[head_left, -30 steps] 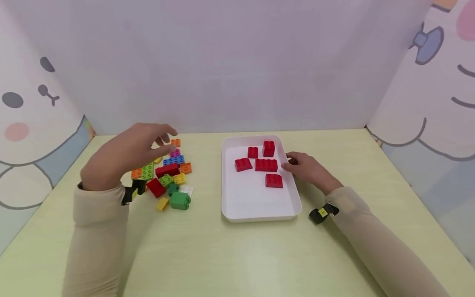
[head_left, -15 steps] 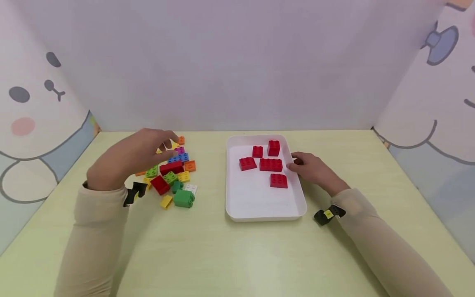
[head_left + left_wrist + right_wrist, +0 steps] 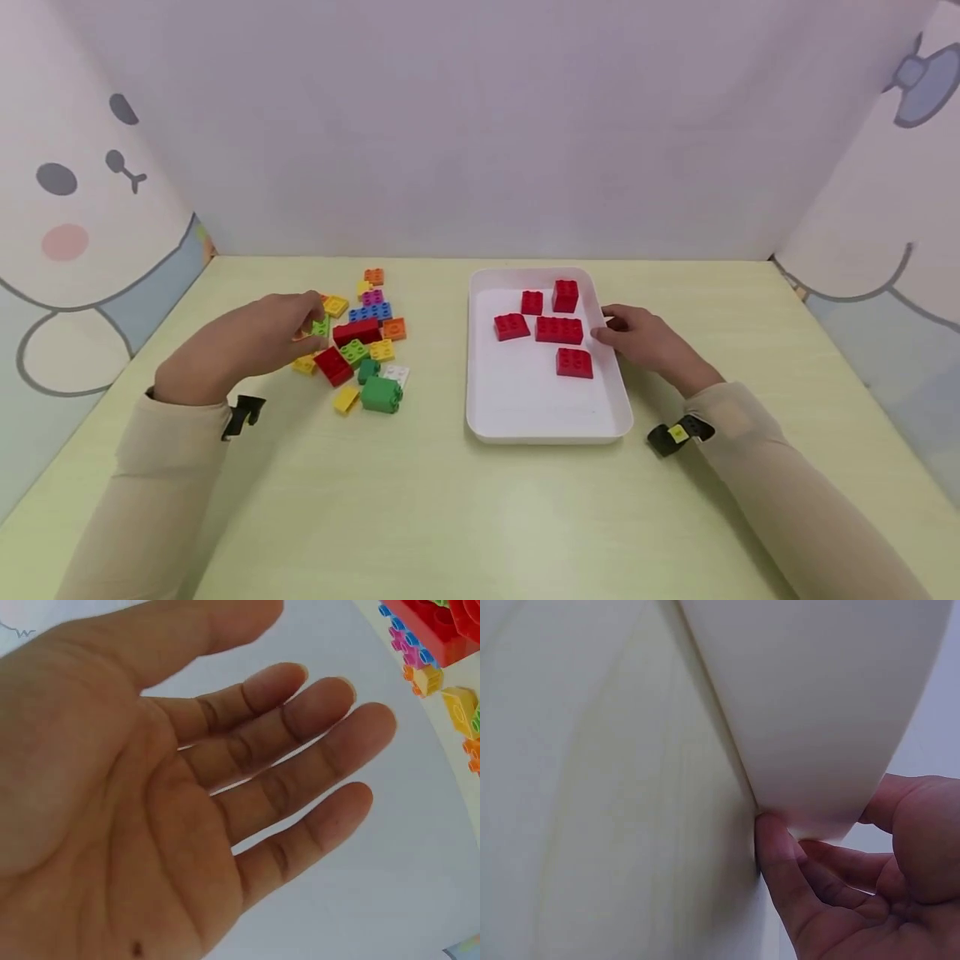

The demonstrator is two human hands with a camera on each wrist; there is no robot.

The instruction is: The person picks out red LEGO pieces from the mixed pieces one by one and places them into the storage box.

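On the pale worktop (image 3: 465, 517), loose bricks (image 3: 381, 395) lie just beside the left hand (image 3: 251, 340), whose fingers are loosely extended and hold nothing; whether their tips touch a brick is hard to tell. The right hand (image 3: 648, 342) pinches the long side wall of the white tray (image 3: 517, 404), smooth, thin and round-cornered, probably light and fairly stiff, best held there. Five red bricks (image 3: 558, 330) sit inside. All the studded blocks look hard, light and sturdy; their flat opposite sides should suit a pinch.
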